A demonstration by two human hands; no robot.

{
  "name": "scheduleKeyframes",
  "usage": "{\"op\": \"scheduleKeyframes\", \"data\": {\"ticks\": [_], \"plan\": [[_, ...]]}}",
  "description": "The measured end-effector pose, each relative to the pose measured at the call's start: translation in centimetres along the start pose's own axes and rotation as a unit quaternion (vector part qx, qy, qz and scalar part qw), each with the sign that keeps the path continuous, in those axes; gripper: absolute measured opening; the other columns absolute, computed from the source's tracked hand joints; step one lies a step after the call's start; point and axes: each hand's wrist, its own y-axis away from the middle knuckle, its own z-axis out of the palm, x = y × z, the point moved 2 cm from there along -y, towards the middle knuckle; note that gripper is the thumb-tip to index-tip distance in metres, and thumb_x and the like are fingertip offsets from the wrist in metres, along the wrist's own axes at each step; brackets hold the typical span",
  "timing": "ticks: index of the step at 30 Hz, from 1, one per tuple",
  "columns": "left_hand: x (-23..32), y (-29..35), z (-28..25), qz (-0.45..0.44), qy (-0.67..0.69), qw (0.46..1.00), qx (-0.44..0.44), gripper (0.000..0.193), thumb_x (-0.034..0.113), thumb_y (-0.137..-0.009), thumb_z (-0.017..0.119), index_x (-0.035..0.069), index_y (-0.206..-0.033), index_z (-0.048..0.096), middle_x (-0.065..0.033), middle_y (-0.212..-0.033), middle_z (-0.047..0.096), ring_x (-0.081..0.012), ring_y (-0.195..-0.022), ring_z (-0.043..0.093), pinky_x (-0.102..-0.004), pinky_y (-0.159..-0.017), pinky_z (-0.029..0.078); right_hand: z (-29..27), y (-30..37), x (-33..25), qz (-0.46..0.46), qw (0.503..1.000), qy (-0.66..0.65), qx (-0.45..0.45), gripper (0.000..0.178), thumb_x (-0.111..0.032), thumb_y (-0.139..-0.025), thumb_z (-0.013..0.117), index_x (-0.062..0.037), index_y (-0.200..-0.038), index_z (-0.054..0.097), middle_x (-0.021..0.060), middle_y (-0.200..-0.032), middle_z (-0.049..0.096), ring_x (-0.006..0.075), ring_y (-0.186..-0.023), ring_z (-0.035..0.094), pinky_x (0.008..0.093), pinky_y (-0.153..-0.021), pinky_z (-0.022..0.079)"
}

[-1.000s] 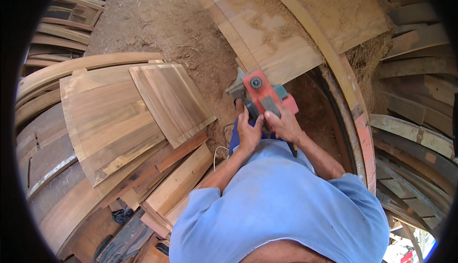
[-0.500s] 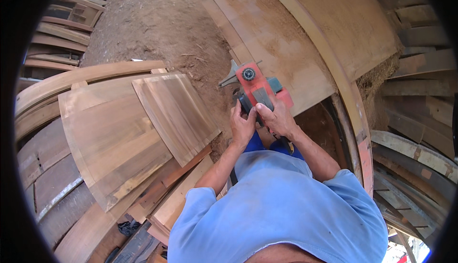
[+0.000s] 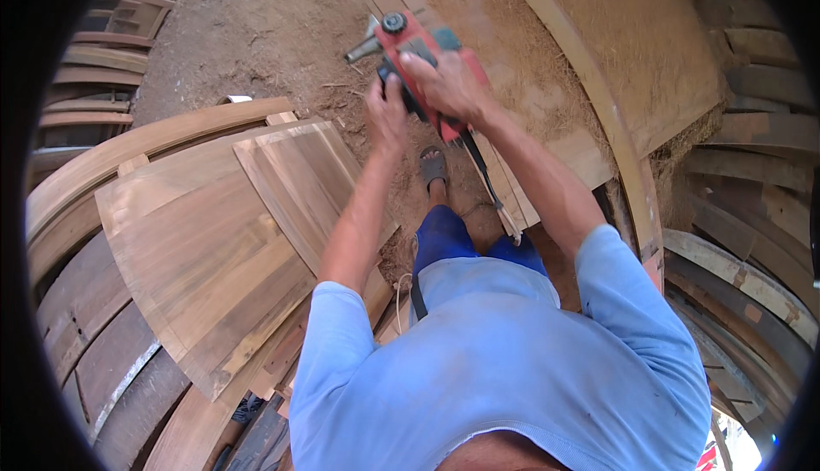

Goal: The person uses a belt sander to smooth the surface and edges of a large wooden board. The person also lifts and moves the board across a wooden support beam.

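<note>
A red electric hand planer (image 3: 414, 30) with a black knob and a grey side spout is held out in front of me, over the edge of a flat board. My right hand (image 3: 453, 91) wraps round its handle, thumb laid along the top. On the tool's left side, my left hand (image 3: 387, 117) grips the black part, its fingertips partly hidden. A black power cord (image 3: 483, 168) trails from the planer's rear toward my legs. Beyond the tool lies the wide wooden board (image 3: 504, 87), dusted with shavings.
Wooden panels (image 3: 201, 240) lie at my left, with a smaller panel (image 3: 295, 185) on top. A long beam (image 3: 589, 78) crosses the board at the right. Stacked planks (image 3: 752, 163) line the right side. My sandalled foot (image 3: 433, 168) stands on the dirt floor (image 3: 256, 27).
Both hands have carried the planer away from my body, forward and slightly left. My arms are now stretched out, and the cord and my foot have come into sight.
</note>
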Motion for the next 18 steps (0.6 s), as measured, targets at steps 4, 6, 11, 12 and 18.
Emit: {"op": "scheduleKeyframes", "data": {"ticks": [4, 6, 11, 12, 18], "plan": [[-0.7, -5.1, -0.9, 0.001, 0.048, 0.999, 0.015, 0.045, 0.039, -0.113, 0.052, 0.000, -0.116, 0.074, -0.0072, -0.095, 0.073, -0.0157, -0.085, 0.064, -0.0376, -0.079, 0.053, 0.7, -5.5, 0.7, -0.008, 0.999, 0.034, 0.007, 0.027, -0.031, -0.107, 0.058, -0.0122, -0.123, 0.070, 0.0190, -0.078, 0.071, 0.0338, -0.066, 0.070, 0.0455, -0.061, 0.054], [-1.2, -6.0, -0.9, -0.001, 0.071, 0.997, 0.013, 0.046, 0.040, -0.113, 0.052, 0.000, -0.113, 0.075, -0.0053, -0.092, 0.072, -0.0142, -0.083, 0.063, -0.0363, -0.078, 0.053, 1.0, -6.0, 1.1, 0.005, 0.999, 0.040, 0.010, 0.029, -0.034, -0.107, 0.056, -0.0156, -0.125, 0.072, 0.0221, -0.086, 0.073, 0.0388, -0.074, 0.071, 0.0482, -0.066, 0.054], [-2.0, -1.9, -0.5, -0.026, 0.064, 0.998, -0.005, 0.041, 0.037, -0.113, 0.054, 0.001, -0.116, 0.074, -0.0022, -0.091, 0.071, -0.0119, -0.081, 0.061, -0.0339, -0.076, 0.052, 1.0, -1.7, 1.0, 0.065, 0.997, 0.033, -0.006, 0.034, -0.045, -0.109, 0.053, -0.0250, -0.127, 0.075, 0.0287, -0.099, 0.074, 0.0486, -0.091, 0.072, 0.0540, -0.077, 0.055], [-1.9, -0.2, -0.4, -0.023, 0.062, 0.998, -0.007, 0.040, 0.036, -0.113, 0.054, 0.000, -0.118, 0.073, -0.0025, -0.092, 0.071, -0.0123, -0.082, 0.062, -0.0341, -0.077, 0.053, 0.7, -0.3, 0.7, 0.053, 0.999, 0.006, 0.011, 0.037, -0.048, -0.108, 0.056, -0.0159, -0.116, 0.073, 0.0221, -0.090, 0.071, 0.0386, -0.081, 0.070, 0.0484, -0.071, 0.053], [-1.3, 10.5, 1.9, 0.000, -0.021, 0.999, 0.027, 0.040, 0.029, -0.108, 0.064, -0.001, -0.133, 0.069, -0.0103, -0.104, 0.075, -0.0172, -0.094, 0.070, -0.0357, -0.085, 0.056, -0.4, 10.3, 0.1, 0.162, 0.978, -0.131, -0.009, 0.048, -0.051, -0.105, 0.059, -0.0046, -0.112, 0.072, 0.0206, -0.089, 0.071, 0.0335, -0.079, 0.069, 0.0448, -0.070, 0.053]]}}
